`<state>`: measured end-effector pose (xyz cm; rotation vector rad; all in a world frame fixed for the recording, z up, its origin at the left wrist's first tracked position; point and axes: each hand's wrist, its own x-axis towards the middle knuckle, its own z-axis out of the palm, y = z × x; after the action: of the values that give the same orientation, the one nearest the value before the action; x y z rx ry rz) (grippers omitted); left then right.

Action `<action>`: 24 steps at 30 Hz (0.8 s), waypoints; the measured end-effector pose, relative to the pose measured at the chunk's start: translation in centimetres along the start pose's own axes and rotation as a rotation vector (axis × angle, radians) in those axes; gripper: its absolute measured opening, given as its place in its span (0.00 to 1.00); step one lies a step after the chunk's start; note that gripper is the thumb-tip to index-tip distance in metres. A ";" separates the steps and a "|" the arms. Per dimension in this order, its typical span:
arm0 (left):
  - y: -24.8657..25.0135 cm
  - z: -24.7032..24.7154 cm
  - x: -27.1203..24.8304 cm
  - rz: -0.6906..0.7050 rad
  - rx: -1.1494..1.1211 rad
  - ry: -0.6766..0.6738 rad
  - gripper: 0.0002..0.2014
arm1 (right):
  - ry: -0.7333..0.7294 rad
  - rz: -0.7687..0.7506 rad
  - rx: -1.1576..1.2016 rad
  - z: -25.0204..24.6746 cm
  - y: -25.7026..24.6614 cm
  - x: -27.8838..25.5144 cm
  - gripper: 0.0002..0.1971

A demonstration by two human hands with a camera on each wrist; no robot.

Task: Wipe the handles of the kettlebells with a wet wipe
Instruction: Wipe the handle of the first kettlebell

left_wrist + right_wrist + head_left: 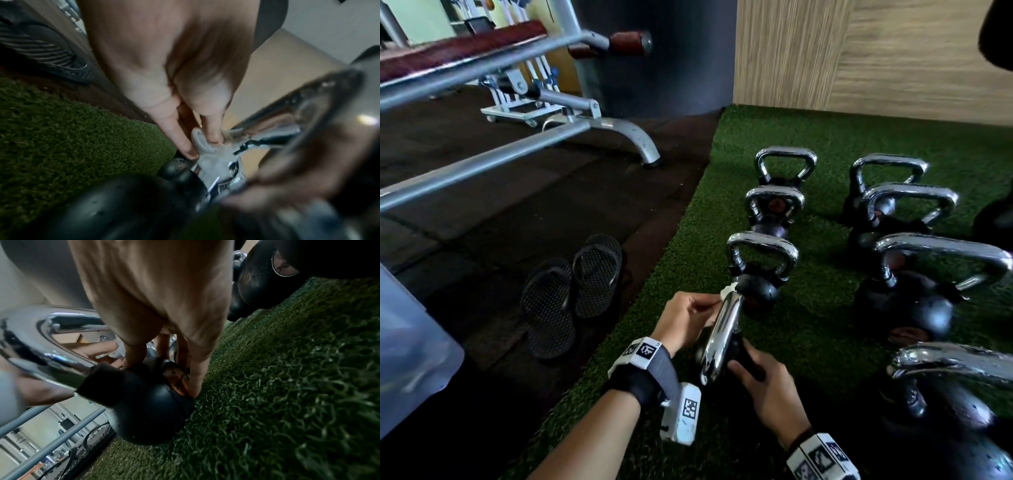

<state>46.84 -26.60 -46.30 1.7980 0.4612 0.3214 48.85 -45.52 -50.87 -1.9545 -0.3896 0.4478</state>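
Note:
A small black kettlebell (743,353) with a chrome handle (719,339) lies tilted on the green turf, nearest to me. My left hand (688,320) pinches a white wet wipe (727,291) against the far end of that handle. The wipe (207,149) shows bunched between fingertips (190,150) and the chrome handle (287,134). My right hand (767,387) grips the kettlebell's black ball (150,402), fingers (193,382) curled down onto its round label.
Several more chrome-handled kettlebells (763,260) stand in two rows on the turf (818,329) ahead and to the right. A pair of black sandals (571,291) lies on the dark rubber floor at left. A grey bench frame (517,144) stretches across the left.

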 end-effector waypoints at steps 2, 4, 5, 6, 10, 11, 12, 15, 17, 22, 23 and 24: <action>0.4 -0.1 0.2 -0.031 -0.120 -0.050 0.11 | -0.009 -0.003 -0.025 -0.1 0.0 0.1 0.24; 0.8 -0.6 -0.1 -0.066 -0.277 -0.101 0.12 | -0.024 0.008 -0.046 -0.2 0.1 0.2 0.27; 0.8 -1.0 -0.4 -0.073 -0.333 -0.113 0.10 | -0.027 0.015 -0.055 -0.2 0.1 0.3 0.28; 1.0 -1.4 -0.7 -0.081 -0.364 -0.124 0.10 | -0.029 0.018 -0.061 -0.2 0.1 0.4 0.28; 2.2 -2.5 -1.3 -0.084 -0.280 -0.165 0.10 | -0.025 0.006 -0.065 -0.3 0.1 0.5 0.28; 2.4 -2.6 -1.3 -0.079 -0.264 -0.154 0.09 | -0.023 0.000 -0.063 -0.3 0.2 0.5 0.27; 2.4 -2.7 -1.5 -0.078 -0.260 -0.144 0.09 | -0.022 -0.004 -0.059 -0.3 0.2 0.6 0.26; 2.2 -3.4 -2.5 -0.093 -0.288 -0.189 0.08 | -0.032 -0.008 -0.029 -0.2 0.3 0.6 0.23; 2.2 -4.1 -3.2 -0.061 -0.245 -0.240 0.03 | -0.037 -0.017 -0.025 -0.3 0.5 0.6 0.22; 1.7 -4.8 -5.0 -0.004 -0.156 -0.177 0.09 | -0.044 -0.033 -0.052 -0.5 0.8 0.9 0.19; 1.6 -4.9 -5.5 -0.048 -0.198 -0.224 0.07 | -0.046 -0.031 -0.054 -0.4 0.8 1.0 0.21; 1.3 -5.1 -6.0 -0.073 -0.222 -0.279 0.06 | -0.045 -0.026 -0.057 -0.4 0.8 0.9 0.24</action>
<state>39.41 -25.34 -43.54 1.5748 0.2811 0.0653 49.93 -45.72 -51.54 -1.9949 -0.4607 0.4686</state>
